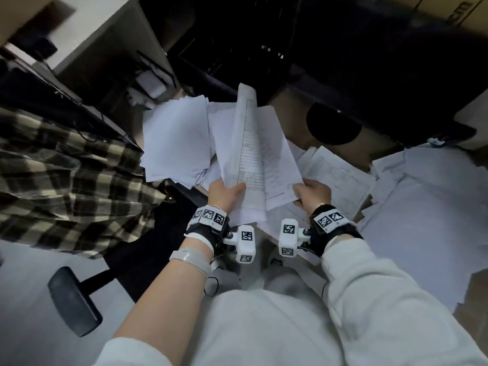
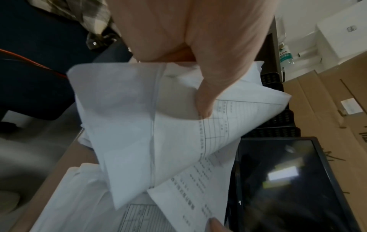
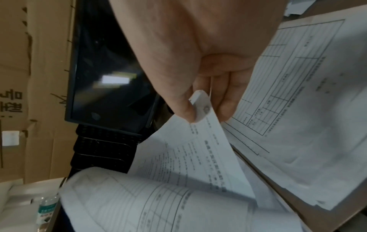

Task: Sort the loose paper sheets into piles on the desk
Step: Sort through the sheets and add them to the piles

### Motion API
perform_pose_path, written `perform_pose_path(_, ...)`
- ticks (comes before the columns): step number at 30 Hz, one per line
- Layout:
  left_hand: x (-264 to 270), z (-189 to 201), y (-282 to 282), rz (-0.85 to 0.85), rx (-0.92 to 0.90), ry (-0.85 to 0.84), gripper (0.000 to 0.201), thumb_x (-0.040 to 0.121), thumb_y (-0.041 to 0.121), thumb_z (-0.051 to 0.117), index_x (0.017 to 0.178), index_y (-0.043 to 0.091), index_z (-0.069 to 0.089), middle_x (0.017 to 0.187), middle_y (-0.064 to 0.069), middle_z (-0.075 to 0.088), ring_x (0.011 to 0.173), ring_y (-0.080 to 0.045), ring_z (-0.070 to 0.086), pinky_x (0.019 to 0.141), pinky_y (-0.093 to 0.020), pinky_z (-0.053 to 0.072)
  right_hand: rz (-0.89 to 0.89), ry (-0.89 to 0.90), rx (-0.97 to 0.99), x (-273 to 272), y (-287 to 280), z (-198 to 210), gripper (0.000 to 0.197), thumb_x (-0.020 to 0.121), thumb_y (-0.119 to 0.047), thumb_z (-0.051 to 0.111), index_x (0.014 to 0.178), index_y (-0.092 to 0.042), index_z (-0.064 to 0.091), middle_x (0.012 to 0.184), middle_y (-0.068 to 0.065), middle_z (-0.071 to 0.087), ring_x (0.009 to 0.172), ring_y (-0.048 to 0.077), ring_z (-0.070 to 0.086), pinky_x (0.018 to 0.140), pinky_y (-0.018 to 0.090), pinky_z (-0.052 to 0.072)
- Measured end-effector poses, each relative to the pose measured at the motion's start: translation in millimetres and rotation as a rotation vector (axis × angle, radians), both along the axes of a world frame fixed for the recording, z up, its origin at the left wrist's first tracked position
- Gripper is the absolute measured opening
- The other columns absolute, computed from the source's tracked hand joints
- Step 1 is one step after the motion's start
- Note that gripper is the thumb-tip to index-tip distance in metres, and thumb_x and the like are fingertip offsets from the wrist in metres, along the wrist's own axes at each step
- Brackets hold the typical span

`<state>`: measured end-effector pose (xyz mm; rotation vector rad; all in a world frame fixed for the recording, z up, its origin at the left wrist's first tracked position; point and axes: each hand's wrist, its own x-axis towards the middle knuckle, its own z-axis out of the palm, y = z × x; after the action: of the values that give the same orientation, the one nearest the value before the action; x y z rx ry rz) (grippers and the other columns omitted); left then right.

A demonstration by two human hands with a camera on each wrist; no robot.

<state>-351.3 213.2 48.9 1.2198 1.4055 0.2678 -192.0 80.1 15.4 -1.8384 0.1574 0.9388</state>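
Note:
My left hand (image 1: 230, 190) grips the near edge of a curled sheet printed with a table (image 1: 248, 143), thumb on top; in the left wrist view the thumb (image 2: 205, 102) presses that sheet (image 2: 139, 125). My right hand (image 1: 303, 192) pinches the near corner of a second printed sheet (image 1: 277, 159), which lies partly under the curled one. Its thumb (image 3: 186, 108) and fingers clamp the sheet's corner (image 3: 202, 108). Both sheets are held up above the desk. A pile of blank sheets (image 1: 174, 138) lies to the left, and a pile of printed forms (image 1: 340, 178) to the right.
More white sheets (image 1: 427, 212) spread over the desk's right side. A dark monitor (image 2: 288, 180) and stacked black trays (image 3: 103, 150) stand behind the papers, with cardboard boxes (image 2: 327, 102) beyond. A plaid cloth (image 1: 66, 175) and a chair armrest (image 1: 74, 299) are at the left.

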Motion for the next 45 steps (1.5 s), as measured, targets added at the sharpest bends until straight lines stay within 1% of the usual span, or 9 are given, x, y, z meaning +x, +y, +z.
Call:
perform_pose_path(5, -10, 4, 16, -0.115, -0.059, -0.010, 0.020, 0.086, 0.007, 0.073, 0.105, 0.005, 0.067, 0.104, -0.013, 0.072, 0.081, -0.023, 0.070, 0.075, -0.031, 0.058, 0.212, -0.056, -0.115, -1, 16, -7, 0.011, 0.086, -0.020, 0.068, 0.081, -0.010, 0.070, 0.083, 0.002, 0.072, 0.078, 0.023, 0.069, 0.074, 0.033, 0.056)
perform_pose_path(17, -57, -21, 103, 0.123, 0.081, 0.120, 0.022, 0.086, 0.011, 0.071, 0.106, 0.001, 0.069, 0.105, -0.016, 0.072, 0.096, -0.028, 0.069, 0.088, -0.038, 0.056, 0.354, -0.094, -0.219, -43, 102, -22, 0.025, 0.089, -0.027, 0.065, 0.083, -0.004, 0.073, 0.087, 0.006, 0.074, 0.082, 0.024, 0.069, 0.079, 0.034, 0.057)
perform_pose_path(20, -75, -27, 137, 0.143, 0.104, 0.125, 0.022, 0.086, 0.011, 0.066, 0.106, 0.000, 0.069, 0.104, -0.012, 0.072, 0.095, -0.025, 0.068, 0.087, -0.032, 0.055, 0.445, -0.120, -0.266, -60, 137, -25, 0.027, 0.087, -0.022, 0.060, 0.073, 0.000, 0.068, 0.074, 0.010, 0.070, 0.069, 0.022, 0.062, 0.064, 0.030, 0.049)
perform_pose_path(24, -99, -32, 179, 0.132, 0.099, 0.120, 0.025, 0.089, 0.010, 0.063, 0.112, 0.000, 0.067, 0.098, -0.004, 0.067, 0.091, -0.018, 0.063, 0.074, -0.017, 0.045, 0.452, -0.207, -0.333, -80, 178, -31, 0.032, 0.079, -0.026, 0.065, 0.053, -0.014, 0.050, 0.056, 0.006, 0.049, 0.055, 0.020, 0.043, 0.056, 0.028, 0.036)
perform_pose_path(30, -118, -47, 210, 0.158, 0.061, 0.093, 0.024, 0.090, 0.007, 0.061, 0.111, -0.002, 0.067, 0.097, -0.005, 0.068, 0.091, -0.019, 0.066, 0.074, -0.021, 0.048, 0.465, -0.211, -0.384, -103, 209, -40, 0.034, 0.072, -0.042, 0.068, 0.058, -0.013, 0.059, 0.057, 0.013, 0.056, 0.054, 0.019, 0.048, 0.056, 0.030, 0.042)
perform_pose_path(36, -123, -54, 220, 0.176, 0.063, 0.087, 0.026, 0.089, 0.011, 0.065, 0.111, -0.001, 0.069, 0.106, -0.012, 0.073, 0.096, -0.024, 0.069, 0.082, -0.028, 0.053, 0.433, -0.230, -0.384, -107, 219, -44, 0.045, 0.074, -0.040, 0.070, 0.049, -0.019, 0.038, 0.054, 0.007, 0.045, 0.053, 0.020, 0.039, 0.056, 0.030, 0.035)
perform_pose_path(39, -112, -52, 212, 0.125, 0.059, 0.054, 0.023, 0.091, 0.010, 0.064, 0.113, 0.004, 0.068, 0.101, -0.003, 0.070, 0.089, -0.015, 0.065, 0.072, -0.013, 0.049, 0.337, -0.209, -0.426, -100, 205, -42, 0.046, 0.081, -0.035, 0.070, 0.051, -0.017, 0.039, 0.052, 0.003, 0.046, 0.054, 0.023, 0.041, 0.055, 0.029, 0.034)
perform_pose_path(41, -100, -50, 205, 0.113, 0.063, 0.043, 0.018, 0.091, 0.010, 0.064, 0.109, 0.009, 0.067, 0.095, 0.002, 0.066, 0.083, -0.011, 0.062, 0.063, -0.005, 0.044, 0.251, -0.166, -0.505, -94, 186, -43, 0.044, 0.088, -0.030, 0.065, 0.056, -0.014, 0.040, 0.056, 0.003, 0.045, 0.060, 0.024, 0.042, 0.058, 0.030, 0.034)
perform_pose_path(45, -74, -53, 193, 0.109, 0.035, 0.041, 0.024, 0.088, 0.014, 0.066, 0.110, 0.005, 0.069, 0.097, -0.002, 0.071, 0.090, -0.018, 0.067, 0.077, -0.023, 0.050, 0.169, -0.022, -0.661, -73, 137, -58, 0.028, 0.094, -0.020, 0.054, 0.085, 0.007, 0.057, 0.092, 0.020, 0.064, 0.084, 0.033, 0.059, 0.071, 0.033, 0.039)
